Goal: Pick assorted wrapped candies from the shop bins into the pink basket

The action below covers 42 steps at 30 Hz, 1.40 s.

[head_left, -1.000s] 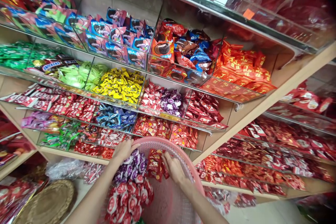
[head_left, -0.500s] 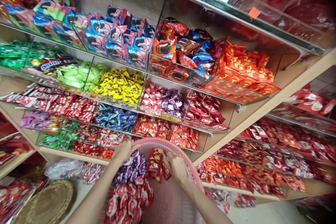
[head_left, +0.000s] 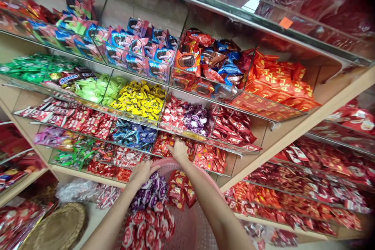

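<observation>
My left hand (head_left: 143, 172) is closed over the left side of the rim of a pink plastic basket (head_left: 215, 187). Purple-wrapped candies (head_left: 150, 191), red-and-white wrapped candies (head_left: 146, 226) and a few red packets (head_left: 178, 188) lie inside, mostly on its left and far side. Beyond the rim, my right hand (head_left: 179, 150) reaches into the lower shelf, at the red packets with orange spots (head_left: 164, 144). Its thumb stands apart from the fingers, and nothing shows in its grasp. The fingertips are partly lost against the packets.
Tiered shelves with clear dividers hold yellow candies (head_left: 140, 97), blue cookie packs (head_left: 137, 62) and orange packets (head_left: 278, 78). A glass shelf edge (head_left: 199, 136) runs just above my right hand. On the floor at left are a woven round item (head_left: 58, 226) and clear plastic bags (head_left: 77, 191).
My right hand has left the red packets in the basket and moved up over the rim to the shelf. Those packets stay in the basket. My left hand keeps its hold on the rim.
</observation>
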Each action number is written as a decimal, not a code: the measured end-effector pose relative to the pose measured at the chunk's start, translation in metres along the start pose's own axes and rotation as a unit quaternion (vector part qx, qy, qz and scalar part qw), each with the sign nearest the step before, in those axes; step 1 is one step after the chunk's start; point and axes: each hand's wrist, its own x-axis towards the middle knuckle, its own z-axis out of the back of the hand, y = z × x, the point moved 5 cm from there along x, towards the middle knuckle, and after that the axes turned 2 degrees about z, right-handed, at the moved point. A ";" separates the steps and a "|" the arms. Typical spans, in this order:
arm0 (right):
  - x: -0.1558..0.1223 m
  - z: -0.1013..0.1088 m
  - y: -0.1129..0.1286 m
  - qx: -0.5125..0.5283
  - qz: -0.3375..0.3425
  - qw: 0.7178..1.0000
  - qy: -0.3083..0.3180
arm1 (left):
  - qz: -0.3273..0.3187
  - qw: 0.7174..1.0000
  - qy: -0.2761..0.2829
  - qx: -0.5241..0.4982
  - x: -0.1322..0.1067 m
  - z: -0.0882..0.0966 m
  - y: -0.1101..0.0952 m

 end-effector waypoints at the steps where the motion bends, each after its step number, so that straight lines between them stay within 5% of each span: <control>1: 0.002 -0.004 0.001 -0.001 -0.009 1.000 -0.002 | 0.001 1.000 0.000 0.000 0.000 0.000 0.000; 8: 0.000 -0.016 -0.002 0.100 -0.015 0.993 -0.068 | 0.009 1.000 0.006 -0.001 -0.002 0.004 -0.002; 12: 0.000 -0.018 -0.009 0.273 -0.036 0.958 -0.075 | 0.009 1.000 0.004 0.009 -0.002 0.004 -0.002; 18: -0.019 -0.006 -0.006 0.375 -0.044 0.921 -0.097 | 0.003 1.000 0.003 0.006 -0.001 0.003 -0.002; 23: -0.075 0.024 -0.042 0.559 -0.080 0.814 -0.135 | 0.008 1.000 0.005 -0.001 -0.002 0.004 -0.001; 26: -0.107 0.024 -0.098 0.655 -0.189 0.726 -0.087 | 0.009 1.000 0.011 0.005 -0.002 0.004 -0.001; 29: -0.128 0.021 -0.170 0.716 -0.315 0.609 -0.134 | -0.005 1.000 0.009 0.011 -0.001 0.002 -0.001; 31: -0.129 0.024 -0.209 0.725 -0.343 0.570 -0.179 | -0.006 1.000 0.005 0.011 0.000 0.000 0.000; 36: -0.109 0.032 -0.248 0.714 -0.335 0.559 -0.257 | 0.003 1.000 0.004 0.009 0.001 -0.002 0.002; 42: -0.102 0.015 -0.224 0.705 -0.339 0.559 -0.277 | -0.001 1.000 0.000 0.013 -0.001 0.002 0.000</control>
